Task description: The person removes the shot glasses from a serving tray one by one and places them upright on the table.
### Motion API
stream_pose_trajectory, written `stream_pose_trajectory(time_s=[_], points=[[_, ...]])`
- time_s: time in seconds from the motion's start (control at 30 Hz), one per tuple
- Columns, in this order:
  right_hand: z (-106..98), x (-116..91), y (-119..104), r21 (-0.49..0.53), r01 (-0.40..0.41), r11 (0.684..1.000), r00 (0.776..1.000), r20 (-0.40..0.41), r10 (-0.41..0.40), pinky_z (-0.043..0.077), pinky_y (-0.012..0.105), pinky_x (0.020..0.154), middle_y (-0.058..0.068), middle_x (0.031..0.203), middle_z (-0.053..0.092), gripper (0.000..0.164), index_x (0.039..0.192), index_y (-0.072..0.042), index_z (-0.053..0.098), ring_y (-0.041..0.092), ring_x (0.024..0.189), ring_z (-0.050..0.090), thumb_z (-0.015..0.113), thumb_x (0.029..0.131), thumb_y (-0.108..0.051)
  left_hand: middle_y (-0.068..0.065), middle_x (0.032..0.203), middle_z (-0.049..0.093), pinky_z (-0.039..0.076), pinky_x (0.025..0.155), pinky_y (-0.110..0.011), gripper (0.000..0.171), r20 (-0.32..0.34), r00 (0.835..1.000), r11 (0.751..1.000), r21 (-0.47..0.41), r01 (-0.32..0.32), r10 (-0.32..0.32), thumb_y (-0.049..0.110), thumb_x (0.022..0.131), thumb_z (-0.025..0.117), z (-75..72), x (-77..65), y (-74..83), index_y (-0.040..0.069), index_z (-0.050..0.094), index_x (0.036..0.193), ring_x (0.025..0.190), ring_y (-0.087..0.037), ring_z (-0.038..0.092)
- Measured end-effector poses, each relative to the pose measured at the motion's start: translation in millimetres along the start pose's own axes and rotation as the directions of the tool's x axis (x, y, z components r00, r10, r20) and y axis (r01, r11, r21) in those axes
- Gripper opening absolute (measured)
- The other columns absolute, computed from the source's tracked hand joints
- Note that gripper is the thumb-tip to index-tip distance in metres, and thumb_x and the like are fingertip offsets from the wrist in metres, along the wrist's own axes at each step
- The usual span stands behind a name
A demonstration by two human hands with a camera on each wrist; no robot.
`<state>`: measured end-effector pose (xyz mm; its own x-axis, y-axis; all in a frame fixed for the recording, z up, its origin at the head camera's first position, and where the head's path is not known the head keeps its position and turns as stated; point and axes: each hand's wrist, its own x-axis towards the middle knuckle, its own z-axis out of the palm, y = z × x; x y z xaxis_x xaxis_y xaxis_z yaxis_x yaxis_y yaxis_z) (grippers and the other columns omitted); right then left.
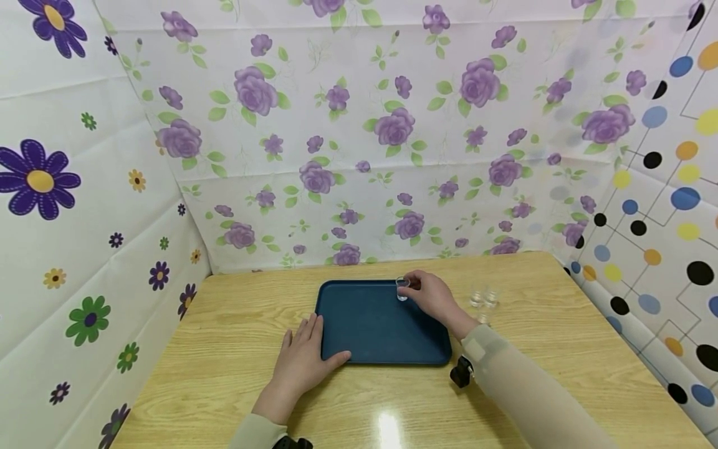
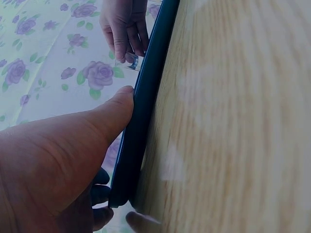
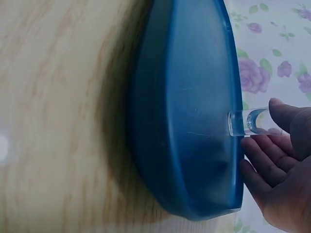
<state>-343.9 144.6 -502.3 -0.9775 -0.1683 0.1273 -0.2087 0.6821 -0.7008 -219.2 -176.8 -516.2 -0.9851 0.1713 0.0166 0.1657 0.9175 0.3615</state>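
Observation:
My right hand point(image 1: 435, 297) holds a small clear shot glass point(image 1: 401, 290) upright at the back right of the dark blue tray point(image 1: 370, 327). In the right wrist view the thumb lies along one side of the glass point(image 3: 238, 123), with the fingers at its other side. The base of the glass is right at the tray's surface. At the tray's front left corner rests my left hand point(image 1: 305, 360), its fingers spread along the left rim and the thumb on the front rim. The left wrist view shows that thumb over the rim point(image 2: 141, 111).
Several more clear shot glasses stand on the wooden table point(image 1: 224, 349) to the right of the tray, two side by side point(image 1: 476, 299) and one partly hidden behind the right forearm. Flowered cloth point(image 1: 359, 212) hangs behind the table, with patterned cloths at both sides.

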Motion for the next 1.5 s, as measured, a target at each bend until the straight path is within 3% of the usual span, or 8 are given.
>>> stream_pose_trajectory(time_s=[0.53, 1.0, 1.5], points=[[-13, -15, -20, 0.02, 0.025, 0.999, 1.0, 0.003, -0.025, 0.063, 0.049, 0.095, 0.006, 0.122, 0.076, 0.04, 0.137, -0.011, 0.074, 0.025, 0.112, 0.074, 0.078, 0.107, -0.037, -0.021, 0.179, 0.027, 0.013, 0.132, -0.07, 0.114, 0.002, 1.0, 1.0, -0.008, 0.011, -0.011, 0.074, 0.097, 0.071, 0.0, 0.2, 2.0, 0.001, 0.031, 0.173, 0.166, -0.043, 0.024], [-45, -41, -30, 0.016, 0.043, 0.999, 0.999, 0.0, -0.043, 0.062, 0.05, 0.095, 0.003, 0.118, 0.076, 0.036, 0.133, -0.014, 0.075, 0.023, 0.109, 0.073, 0.079, 0.106, -0.038, -0.021, 0.18, 0.026, 0.012, 0.132, -0.071, 0.115, 0.013, 1.0, 1.0, 0.002, 0.019, -0.019, 0.075, 0.097, 0.071, -0.1, 2.3, 1.5, 0.001, 0.03, 0.174, 0.166, -0.044, 0.024], [-84, -72, -23, 0.019, 0.077, 0.997, 0.997, -0.001, -0.077, 0.063, 0.048, 0.091, 0.002, 0.119, 0.077, 0.041, 0.138, -0.013, 0.074, 0.022, 0.107, 0.074, 0.076, 0.107, -0.04, -0.022, 0.18, 0.026, 0.012, 0.132, -0.072, 0.114, 0.014, 1.0, 1.0, -0.013, 0.021, -0.021, 0.074, 0.097, 0.071, -0.9, 0.7, 1.3, 0.001, 0.03, 0.174, 0.166, -0.045, 0.023]])
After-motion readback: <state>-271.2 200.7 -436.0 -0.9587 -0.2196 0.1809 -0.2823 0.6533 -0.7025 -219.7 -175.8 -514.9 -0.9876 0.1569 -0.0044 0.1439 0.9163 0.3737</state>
